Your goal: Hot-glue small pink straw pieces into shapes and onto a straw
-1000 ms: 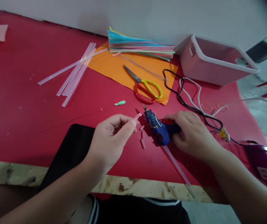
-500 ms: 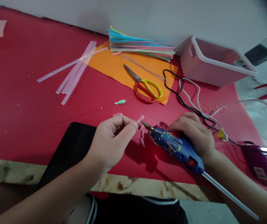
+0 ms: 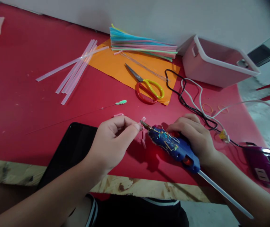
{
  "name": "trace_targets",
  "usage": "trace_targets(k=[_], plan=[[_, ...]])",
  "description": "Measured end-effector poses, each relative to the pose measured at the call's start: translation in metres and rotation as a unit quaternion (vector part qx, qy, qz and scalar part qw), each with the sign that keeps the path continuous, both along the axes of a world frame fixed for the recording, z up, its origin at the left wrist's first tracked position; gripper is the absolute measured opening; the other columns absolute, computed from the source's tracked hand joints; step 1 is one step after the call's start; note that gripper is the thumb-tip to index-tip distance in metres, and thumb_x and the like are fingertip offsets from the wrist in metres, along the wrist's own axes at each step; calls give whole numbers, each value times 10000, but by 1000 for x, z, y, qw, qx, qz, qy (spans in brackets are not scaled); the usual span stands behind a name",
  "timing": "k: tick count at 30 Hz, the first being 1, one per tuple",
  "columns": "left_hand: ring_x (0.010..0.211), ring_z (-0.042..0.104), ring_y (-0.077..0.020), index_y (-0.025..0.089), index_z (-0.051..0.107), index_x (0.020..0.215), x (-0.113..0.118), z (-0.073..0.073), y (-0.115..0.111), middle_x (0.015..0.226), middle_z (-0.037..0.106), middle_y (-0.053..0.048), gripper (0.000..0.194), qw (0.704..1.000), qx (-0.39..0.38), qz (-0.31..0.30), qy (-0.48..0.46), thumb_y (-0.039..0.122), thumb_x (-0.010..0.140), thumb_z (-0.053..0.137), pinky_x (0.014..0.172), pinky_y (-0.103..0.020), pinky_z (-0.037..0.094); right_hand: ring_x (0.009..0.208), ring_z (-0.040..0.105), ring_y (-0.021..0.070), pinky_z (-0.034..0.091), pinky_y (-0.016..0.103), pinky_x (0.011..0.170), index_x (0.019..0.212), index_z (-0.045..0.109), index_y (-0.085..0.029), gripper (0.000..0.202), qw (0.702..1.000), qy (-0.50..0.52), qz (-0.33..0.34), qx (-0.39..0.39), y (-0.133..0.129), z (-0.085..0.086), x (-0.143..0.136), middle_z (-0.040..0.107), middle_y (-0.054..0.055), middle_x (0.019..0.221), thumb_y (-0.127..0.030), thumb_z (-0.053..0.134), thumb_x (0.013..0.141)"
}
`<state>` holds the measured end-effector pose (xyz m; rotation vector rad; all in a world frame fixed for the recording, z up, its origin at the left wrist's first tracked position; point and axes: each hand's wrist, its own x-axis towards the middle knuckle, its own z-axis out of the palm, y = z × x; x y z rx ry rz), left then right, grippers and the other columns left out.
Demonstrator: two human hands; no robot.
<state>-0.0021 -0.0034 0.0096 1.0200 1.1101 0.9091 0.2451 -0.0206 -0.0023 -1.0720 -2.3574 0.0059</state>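
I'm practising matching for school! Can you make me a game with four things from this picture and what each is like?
Things
1. glue gun
2. scissors
3. pipe cleaners
4. box

Clues
A. pink with a white rim
B. bundled, in several colours
C. held in the right hand
D. one red handle, one yellow

Pairs: 1-C, 2-D, 3-B, 4-A

no lettering, brand, number or sign can be read anywhere in the frame. the yellow patch (image 3: 222, 135) at the right is too small to make out, and the purple box (image 3: 259, 162) at lower right is blurred.
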Motion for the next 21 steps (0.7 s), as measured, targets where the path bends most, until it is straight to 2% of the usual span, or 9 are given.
trace_targets(k=[9,21], plan=[[483,314,-60,184,565,629,-1,-2,-1,530,412,85,233,1000,15,-12,4,237,837,654,480,-227,262,662,576,169,439,381,739,989,565,-245,46,1000,-7,0,1,1,1,0,637,3,747,-225,543,954],[476,361,-63,188,571,613,0,-2,1,521,459,81,196,999,18,-22,14,210,784,663,502,-219,323,650,578,173,433,383,721,986,571,-249,65,1000,-19,0,6,1,0,3,639,1,731,-213,542,940]])
